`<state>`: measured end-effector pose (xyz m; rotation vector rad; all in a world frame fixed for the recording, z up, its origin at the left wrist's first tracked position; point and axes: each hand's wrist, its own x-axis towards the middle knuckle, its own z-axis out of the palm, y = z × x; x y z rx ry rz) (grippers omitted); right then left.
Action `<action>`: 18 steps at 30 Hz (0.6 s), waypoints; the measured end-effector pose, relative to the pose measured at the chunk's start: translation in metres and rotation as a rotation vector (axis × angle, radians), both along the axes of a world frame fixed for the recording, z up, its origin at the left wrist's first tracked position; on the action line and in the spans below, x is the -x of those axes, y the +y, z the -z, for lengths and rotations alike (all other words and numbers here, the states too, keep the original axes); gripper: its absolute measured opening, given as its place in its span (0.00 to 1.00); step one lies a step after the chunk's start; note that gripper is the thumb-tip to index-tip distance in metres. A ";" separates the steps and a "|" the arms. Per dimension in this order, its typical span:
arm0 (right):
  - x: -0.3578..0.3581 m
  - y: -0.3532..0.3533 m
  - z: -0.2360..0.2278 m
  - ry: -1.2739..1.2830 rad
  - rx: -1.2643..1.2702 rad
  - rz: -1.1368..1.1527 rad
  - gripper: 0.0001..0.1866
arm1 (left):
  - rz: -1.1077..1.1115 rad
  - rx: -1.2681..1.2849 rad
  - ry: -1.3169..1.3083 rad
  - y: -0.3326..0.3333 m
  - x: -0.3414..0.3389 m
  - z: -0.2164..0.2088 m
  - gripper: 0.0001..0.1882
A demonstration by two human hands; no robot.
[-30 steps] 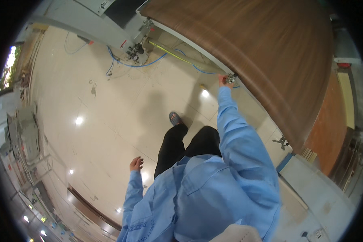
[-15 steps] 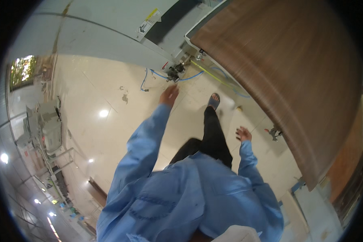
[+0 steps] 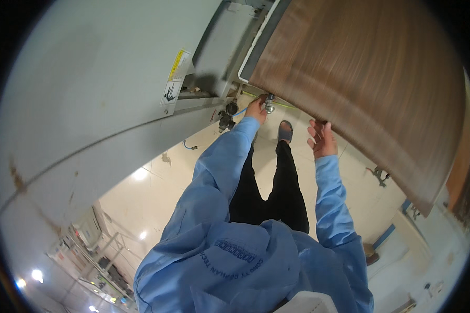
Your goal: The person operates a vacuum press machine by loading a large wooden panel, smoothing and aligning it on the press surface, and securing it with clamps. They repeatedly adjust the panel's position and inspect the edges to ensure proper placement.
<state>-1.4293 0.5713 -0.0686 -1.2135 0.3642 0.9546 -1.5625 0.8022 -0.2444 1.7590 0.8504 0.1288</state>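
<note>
A large brown wood-grain panel (image 3: 371, 83) lies at the upper right, its near edge running diagonally in front of me. My left hand (image 3: 256, 110) is at the panel's near left corner, its fingers closed around the dark upper part of a small metal clamp-like fitting (image 3: 269, 106). Part of that grip is hidden. Just below the panel's edge is my right hand (image 3: 324, 140), fingers apart and slightly curled, fingertips up by the edge. Whether they touch it I cannot tell.
A big grey machine body (image 3: 99, 68) with a warning label (image 3: 173, 83) fills the upper left. Black fittings (image 3: 227, 116) and a blue hose (image 3: 190, 146) sit beside it. Another clamp-like fitting (image 3: 380, 176) hangs below the panel. The tiled floor (image 3: 167, 180) lies underneath.
I have moved closer to the machine and panel. My left hand has gone from hanging free to the fitting at the panel's corner. My right hand has risen to the panel's edge.
</note>
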 end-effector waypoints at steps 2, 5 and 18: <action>0.004 0.007 0.003 -0.003 0.103 0.014 0.28 | 0.081 -0.047 0.050 0.006 0.003 0.003 0.18; 0.004 0.015 0.003 -0.040 0.115 0.068 0.26 | 0.127 -0.075 0.053 0.015 0.003 -0.001 0.12; 0.002 -0.004 0.023 -0.157 0.007 0.007 0.19 | 0.031 0.048 -0.119 -0.004 -0.021 -0.010 0.15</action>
